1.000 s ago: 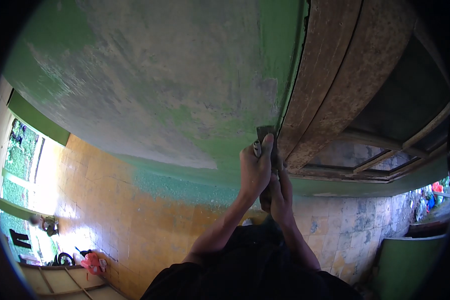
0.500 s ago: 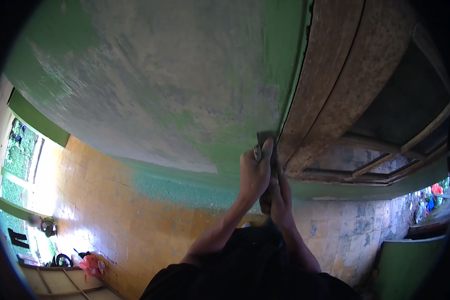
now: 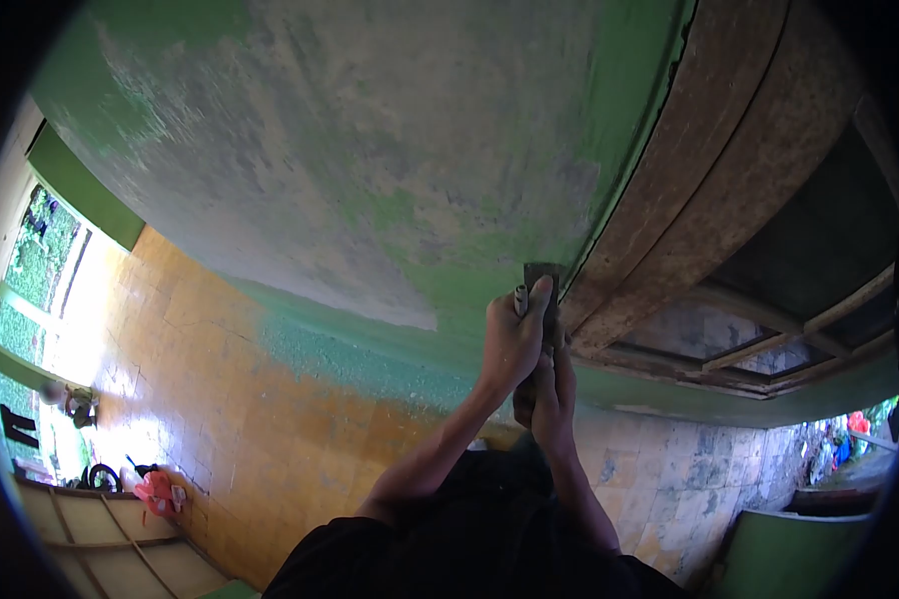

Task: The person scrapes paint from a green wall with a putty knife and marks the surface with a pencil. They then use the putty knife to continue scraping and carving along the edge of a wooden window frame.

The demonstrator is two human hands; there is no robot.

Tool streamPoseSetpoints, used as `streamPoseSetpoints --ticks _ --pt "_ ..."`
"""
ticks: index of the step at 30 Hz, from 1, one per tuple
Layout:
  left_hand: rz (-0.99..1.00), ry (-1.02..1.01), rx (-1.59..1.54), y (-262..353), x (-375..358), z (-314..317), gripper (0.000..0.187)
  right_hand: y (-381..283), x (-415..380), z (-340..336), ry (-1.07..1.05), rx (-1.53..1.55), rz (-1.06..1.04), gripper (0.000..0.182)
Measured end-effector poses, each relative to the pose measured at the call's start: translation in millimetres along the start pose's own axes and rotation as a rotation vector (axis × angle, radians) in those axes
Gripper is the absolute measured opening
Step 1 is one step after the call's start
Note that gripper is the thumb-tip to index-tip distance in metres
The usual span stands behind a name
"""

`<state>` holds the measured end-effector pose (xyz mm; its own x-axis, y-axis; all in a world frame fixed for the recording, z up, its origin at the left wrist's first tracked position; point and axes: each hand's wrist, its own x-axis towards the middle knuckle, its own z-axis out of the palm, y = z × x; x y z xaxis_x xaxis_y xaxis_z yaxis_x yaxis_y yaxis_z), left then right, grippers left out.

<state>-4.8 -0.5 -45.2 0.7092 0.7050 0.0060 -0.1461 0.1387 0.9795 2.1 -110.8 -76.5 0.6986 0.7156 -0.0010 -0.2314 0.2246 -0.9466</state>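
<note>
My left hand [image 3: 514, 339] is wrapped round a flat, dark scraper-like tool [image 3: 542, 272], its thumb along the tool. A small pale cylindrical item, too small to name, sticks out between the fingers. Just below and to the right, my right hand [image 3: 556, 394] grips the lower part of the same tool. The tool's wide end meets the green wall [image 3: 449, 290] close to the brown wooden frame [image 3: 659, 210]. Grey, scuffed patches cover much of the wall's paint.
A window with wooden bars [image 3: 769, 349] is on the right. Yellowish floor tiles [image 3: 270, 439] lie below the wall. At the lower left are a red plastic bag [image 3: 157, 493] and a panel [image 3: 120, 544]; a person [image 3: 80, 405] is by the bright opening.
The view has tilted, so the wall and frame appear shifted right. Both hands keep their grip, and the tool's wide end now looks more upright and slightly farther from the wooden frame.
</note>
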Motion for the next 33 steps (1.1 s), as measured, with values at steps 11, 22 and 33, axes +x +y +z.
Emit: streamPoseSetpoints --ticks 11,22,33 --pt "-0.015 0.012 0.020 -11 -3 -1 0.048 4 -2 -5 -0.006 -0.050 0.055 0.045" --pt "0.044 -0.187 -0.217 -9 7 -7 0.044 1 16 -8 -0.085 -0.067 -0.089 0.049" --pt "0.024 -0.124 -0.132 16 6 4 0.052 -4 18 -2 -0.045 0.010 -0.115 0.043"
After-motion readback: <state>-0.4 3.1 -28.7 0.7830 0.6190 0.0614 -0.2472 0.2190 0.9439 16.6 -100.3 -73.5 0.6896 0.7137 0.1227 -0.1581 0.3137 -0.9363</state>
